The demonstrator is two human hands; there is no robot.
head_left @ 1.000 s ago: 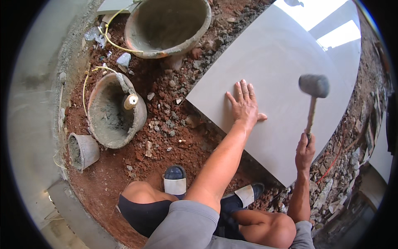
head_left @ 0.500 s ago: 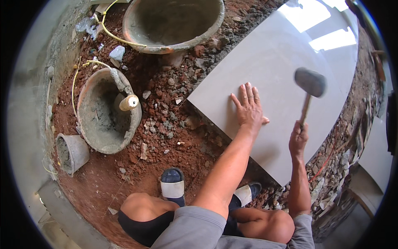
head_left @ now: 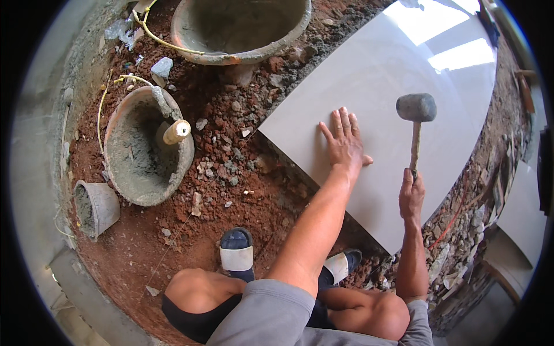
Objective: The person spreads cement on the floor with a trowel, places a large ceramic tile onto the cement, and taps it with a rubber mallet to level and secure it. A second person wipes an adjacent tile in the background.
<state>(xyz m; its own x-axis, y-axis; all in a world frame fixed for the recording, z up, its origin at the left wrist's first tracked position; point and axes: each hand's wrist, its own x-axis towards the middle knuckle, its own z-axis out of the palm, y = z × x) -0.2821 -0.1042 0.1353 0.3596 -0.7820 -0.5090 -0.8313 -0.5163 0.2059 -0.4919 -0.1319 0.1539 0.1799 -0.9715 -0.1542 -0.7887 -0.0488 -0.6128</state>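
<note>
A large glossy off-white tile (head_left: 392,167) lies in front of me, its near corner pointing toward my feet. My left hand (head_left: 346,143) is pressed flat on the tile's left part, fingers spread, holding nothing. In my right hand (head_left: 411,196) is the wooden handle of a rubber mallet (head_left: 416,108); the fingers are wrapped round its lower end. The dark grey mallet head is over the right half of the tile. Whether it touches the surface I cannot tell.
Left of the tile, a mortar-smeared basin (head_left: 124,155) holds wet mortar and a tool with a pale round handle (head_left: 178,132). A small bucket (head_left: 104,209) stands nearby. A bigger basin (head_left: 231,55) sits farther off. Red soil (head_left: 184,242) and rubble (head_left: 456,254) border the tile.
The mallet head has shifted slightly left and its handle has swung more upright. My right hand moved a little left with it. My left hand stays flat on the tile.
</note>
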